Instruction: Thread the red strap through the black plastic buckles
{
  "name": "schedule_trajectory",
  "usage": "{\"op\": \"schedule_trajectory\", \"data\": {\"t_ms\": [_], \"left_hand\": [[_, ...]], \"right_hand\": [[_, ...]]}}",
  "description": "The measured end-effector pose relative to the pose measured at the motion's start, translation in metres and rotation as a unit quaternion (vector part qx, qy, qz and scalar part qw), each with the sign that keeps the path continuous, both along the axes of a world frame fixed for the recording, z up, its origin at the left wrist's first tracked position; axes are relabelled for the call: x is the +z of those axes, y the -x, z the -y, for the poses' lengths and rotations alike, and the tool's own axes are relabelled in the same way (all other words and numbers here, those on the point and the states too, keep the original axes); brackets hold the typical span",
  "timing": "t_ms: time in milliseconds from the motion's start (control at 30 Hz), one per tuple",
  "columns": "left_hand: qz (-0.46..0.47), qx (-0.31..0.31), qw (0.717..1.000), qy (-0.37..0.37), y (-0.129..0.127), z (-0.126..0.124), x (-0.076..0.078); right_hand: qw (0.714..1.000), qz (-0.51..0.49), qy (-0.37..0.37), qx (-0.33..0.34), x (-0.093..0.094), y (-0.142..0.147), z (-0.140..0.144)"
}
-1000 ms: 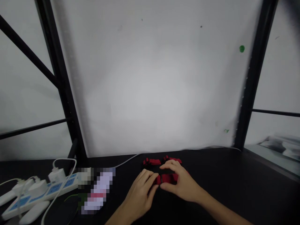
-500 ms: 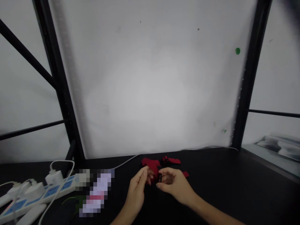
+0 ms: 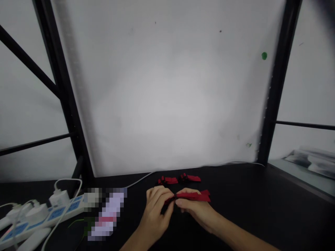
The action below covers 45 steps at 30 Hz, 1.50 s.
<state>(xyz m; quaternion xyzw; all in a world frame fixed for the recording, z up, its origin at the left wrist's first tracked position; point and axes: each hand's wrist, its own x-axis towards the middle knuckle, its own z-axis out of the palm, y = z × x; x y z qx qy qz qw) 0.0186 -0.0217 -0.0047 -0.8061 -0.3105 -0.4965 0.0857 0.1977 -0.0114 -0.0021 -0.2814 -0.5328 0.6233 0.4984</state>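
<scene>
Between my hands is a red strap [image 3: 196, 196] with a small dark buckle, mostly hidden by my fingers. My left hand [image 3: 157, 207] is closed on the strap's buckle end, its fingers bent over the top. Thumb and fingers of my right hand [image 3: 192, 203] pinch the strap close by, and its loose red end sticks out to the right. Just beyond my hands, two more red straps lie on the black table: the left strap [image 3: 170, 180] and the right strap [image 3: 193, 178], each with a black buckle at its left end.
At the left stands a white power strip [image 3: 56, 212] with several plugs and cables. A pixelated lilac object [image 3: 108, 212] lies beside it. A thin cable [image 3: 141, 179] runs along the white back panel [image 3: 172, 104]. Black frame posts [image 3: 277, 83] rise at both sides.
My hands have come together on the strap. Its loose end now points right, where it was bunched by my left hand before. The left strap behind has come into clear view.
</scene>
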Motion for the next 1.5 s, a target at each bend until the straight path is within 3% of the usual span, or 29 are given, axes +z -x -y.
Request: {"op": "schedule_trajectory", "data": {"t_ms": [133,267,367,433,500,567,633,700,900,967,1067,1200,1267,1333,1433,1500], "left_hand": [[-0.015,0.000,0.999,0.039,0.001,0.003,0.005],[0.049,0.043,0.996,0.056,0.014,-0.007,0.009],[0.142,0.089,0.982,0.085,0.028,-0.019,0.008],[0.175,0.101,0.973,0.111,0.034,-0.025,0.006],[0.188,0.093,0.969,0.134,0.036,-0.028,0.004],[0.191,0.072,0.967,0.150,0.033,-0.028,0.002],[0.191,0.050,0.967,0.160,0.029,-0.026,0.001],[0.192,0.024,0.966,0.173,0.022,-0.022,0.000],[0.158,-0.109,0.952,0.237,0.000,-0.002,-0.002],[0.139,-0.137,0.951,0.238,-0.006,0.003,-0.004],[0.111,-0.130,0.960,0.221,-0.004,0.003,-0.005],[0.015,-0.098,0.979,0.177,0.016,-0.004,-0.003],[-0.051,-0.083,0.983,0.158,0.026,-0.006,-0.001],[-0.111,-0.063,0.981,0.146,0.031,-0.008,0.001],[-0.178,-0.051,0.974,0.132,0.030,-0.005,0.002],[-0.207,-0.055,0.969,0.123,0.028,-0.002,0.002]], "right_hand": [[0.999,-0.027,0.037,-0.001,0.005,-0.010,-0.009],[0.995,-0.055,0.016,-0.076,0.019,-0.038,-0.028],[0.992,0.087,-0.037,-0.083,0.022,-0.060,-0.038],[0.961,0.259,-0.079,-0.055,0.017,-0.069,-0.040],[0.909,0.396,-0.126,-0.040,0.008,-0.074,-0.039],[0.869,0.467,-0.157,-0.037,0.001,-0.075,-0.037],[0.854,0.489,-0.174,-0.035,-0.001,-0.074,-0.036],[0.859,0.474,-0.191,-0.030,0.001,-0.071,-0.034],[0.960,0.221,-0.158,0.063,0.008,-0.038,-0.021],[0.977,0.159,-0.140,0.037,0.003,-0.025,-0.016],[0.995,0.049,-0.085,0.008,0.000,-0.015,-0.018],[0.996,-0.053,-0.047,-0.062,0.023,-0.026,-0.047],[0.994,0.024,-0.071,-0.081,0.038,-0.032,-0.066],[0.975,0.189,-0.108,-0.053,0.045,-0.034,-0.081],[0.906,0.394,-0.153,0.005,0.031,-0.022,-0.087],[0.883,0.441,-0.158,0.007,0.012,-0.011,-0.083]]}}
